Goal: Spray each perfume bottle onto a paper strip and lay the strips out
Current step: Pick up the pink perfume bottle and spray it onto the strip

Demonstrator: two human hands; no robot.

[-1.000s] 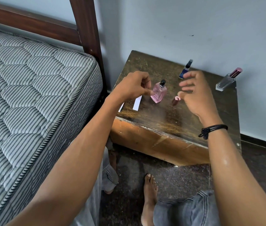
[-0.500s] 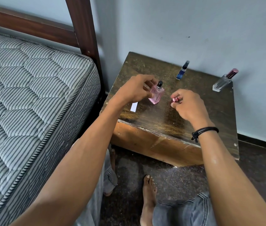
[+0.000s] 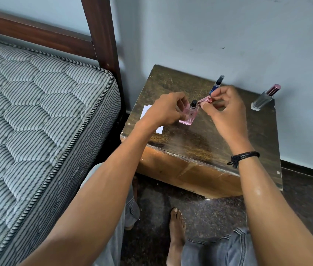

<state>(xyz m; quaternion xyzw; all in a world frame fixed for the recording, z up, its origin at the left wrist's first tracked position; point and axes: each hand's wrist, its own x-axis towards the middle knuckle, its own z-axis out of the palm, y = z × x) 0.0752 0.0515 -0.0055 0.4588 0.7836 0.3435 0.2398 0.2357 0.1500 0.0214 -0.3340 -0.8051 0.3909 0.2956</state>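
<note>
The left hand (image 3: 164,110) is wrapping around the pink bottle (image 3: 189,117), steadying it upright on the wooden side table (image 3: 199,143), a little left of the table's middle. The right hand (image 3: 226,112) is pinching the pink cap (image 3: 205,100) between thumb and fingertips, just at two o'clock from the bottle's bare black nozzle (image 3: 193,103); the cap looks close to the nozzle but not seated.

I'd judge the person is capping this bottle. To do it well, the cap should be coming down straight over the nozzle, open end first, while the left hand is keeping the bottle from tipping, and without pressing the sprayer itself.

At nine o'clock from the bottle, white paper strips (image 3: 146,110) are lying on the table, partly hidden under the left wrist; how many I cannot tell. At one o'clock, a slim blue bottle (image 3: 216,86) is standing behind the right hand's fingers, and at three o'clock, well apart near the wall, a clear bottle with a maroon cap (image 3: 265,98) is waiting.
</note>
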